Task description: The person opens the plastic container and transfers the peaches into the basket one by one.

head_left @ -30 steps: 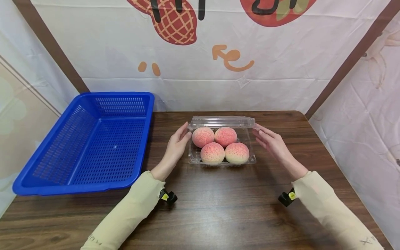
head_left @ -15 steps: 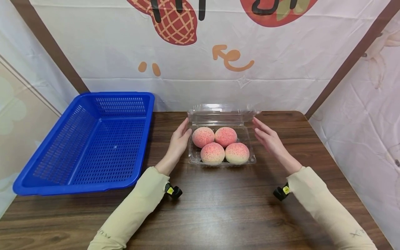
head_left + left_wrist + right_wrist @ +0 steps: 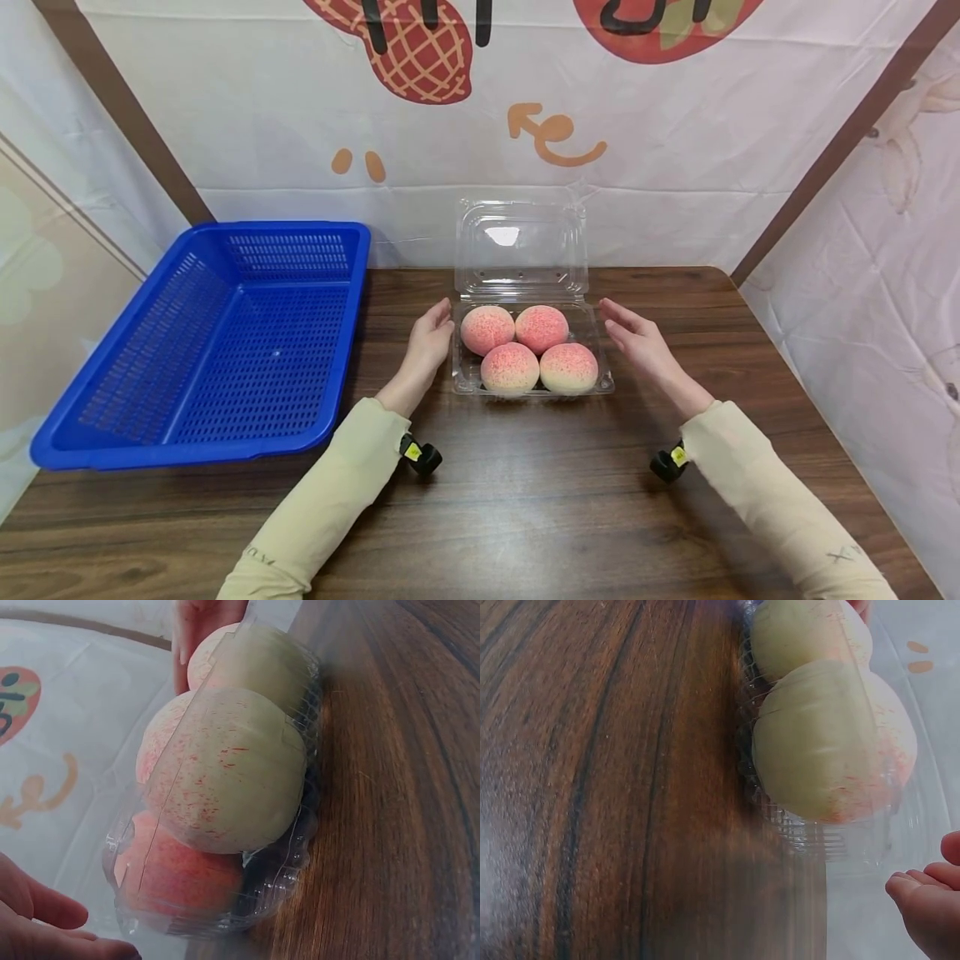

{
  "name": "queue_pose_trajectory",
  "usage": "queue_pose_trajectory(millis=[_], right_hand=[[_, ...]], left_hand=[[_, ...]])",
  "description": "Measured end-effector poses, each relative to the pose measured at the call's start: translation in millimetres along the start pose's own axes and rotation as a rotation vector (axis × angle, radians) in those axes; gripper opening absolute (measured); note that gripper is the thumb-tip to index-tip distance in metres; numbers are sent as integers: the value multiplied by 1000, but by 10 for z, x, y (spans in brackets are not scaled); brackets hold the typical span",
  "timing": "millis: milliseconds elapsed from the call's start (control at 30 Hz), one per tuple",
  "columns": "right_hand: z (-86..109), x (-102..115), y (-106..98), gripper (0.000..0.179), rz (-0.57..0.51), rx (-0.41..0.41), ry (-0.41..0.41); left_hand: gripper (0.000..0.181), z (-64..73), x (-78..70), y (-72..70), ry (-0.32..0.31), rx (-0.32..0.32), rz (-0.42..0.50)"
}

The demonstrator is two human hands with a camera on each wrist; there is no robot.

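A clear plastic clamshell box (image 3: 459,367) stands on the table with its lid (image 3: 521,246) raised upright at the back. Several pink-and-cream peaches (image 3: 510,367) sit inside, two in front and two behind. My left hand (image 3: 429,340) is at the box's left side, fingers extended and holding nothing. At the right side, my right hand (image 3: 637,340) is likewise extended, with its fingertips near the box's back corner. The left wrist view shows a peach (image 3: 229,769) through the clear wall. In the right wrist view, the fingers (image 3: 922,889) lie just beyond the box.
A large blue plastic basket (image 3: 258,450) with slotted walls stands on the left of the brown wood table (image 3: 525,517). Behind the table hangs a white printed cloth (image 3: 285,125). Each wrist carries a small black camera.
The lid has swung up and back from over the peaches to stand upright. Both hands have come off it, and the right hand has shifted slightly left.
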State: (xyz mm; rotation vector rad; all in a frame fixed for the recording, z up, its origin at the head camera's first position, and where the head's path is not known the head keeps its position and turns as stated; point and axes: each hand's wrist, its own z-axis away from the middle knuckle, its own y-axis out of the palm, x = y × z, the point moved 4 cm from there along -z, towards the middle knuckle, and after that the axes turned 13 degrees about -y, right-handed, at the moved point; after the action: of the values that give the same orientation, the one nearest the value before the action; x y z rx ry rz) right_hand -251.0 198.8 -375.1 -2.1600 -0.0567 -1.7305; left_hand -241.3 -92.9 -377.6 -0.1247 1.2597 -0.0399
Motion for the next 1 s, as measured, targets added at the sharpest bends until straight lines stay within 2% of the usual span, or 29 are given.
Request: queue_pose_trajectory(millis=[133, 233, 300, 333, 367, 400, 467, 533, 633, 667, 733, 833, 867, 900, 933, 1000], right_hand=[[-22, -50, 32, 47, 61, 13, 11], [-31, -76, 58, 47, 83, 17, 26], [-31, -88, 71, 47, 84, 16, 34], [-31, -95, 76, 47, 84, 15, 35], [-29, -103, 78, 48, 83, 13, 39], [-27, -110, 81, 48, 86, 14, 42], [-24, -124, 84, 48, 90, 10, 45], [-24, -139, 89, 47, 96, 10, 43], [-26, -151, 112, 47, 80, 8, 46], [-25, -151, 120, 47, 69, 8, 46], [-23, -148, 136, 47, 54, 9, 46], [-18, -139, 148, 47, 35, 7, 50], [-17, -137, 147, 47, 36, 11, 50], [-16, -134, 148, 47, 36, 14, 51], [-14, -132, 146, 47, 31, 16, 55], [-11, -128, 144, 47, 24, 22, 59]], left_hand=[[46, -48, 25, 12, -48, 19, 30], [47, -145, 131, 10, -56, 35, 61], [48, -389, 368, 3, -13, 42, 97], [49, -473, 447, 4, -5, 52, 110], [50, -577, 547, 1, 27, 65, 135], [51, -620, 588, 5, 25, 76, 144], [52, -661, 602, 35, 5, 71, 133], [52, -433, 395, 61, -59, 76, 115], [51, -181, 179, 85, -104, 71, 87], [51, -185, 186, 84, -114, 68, 86], [51, -322, 313, 77, -97, 72, 91], [52, -659, 615, 60, -75, 90, 88], [53, -768, 720, 50, -48, 99, 96], [53, -805, 756, 49, -44, 105, 93], [53, -771, 726, 54, -65, 112, 77], [52, -621, 596, 71, -92, 106, 59]])
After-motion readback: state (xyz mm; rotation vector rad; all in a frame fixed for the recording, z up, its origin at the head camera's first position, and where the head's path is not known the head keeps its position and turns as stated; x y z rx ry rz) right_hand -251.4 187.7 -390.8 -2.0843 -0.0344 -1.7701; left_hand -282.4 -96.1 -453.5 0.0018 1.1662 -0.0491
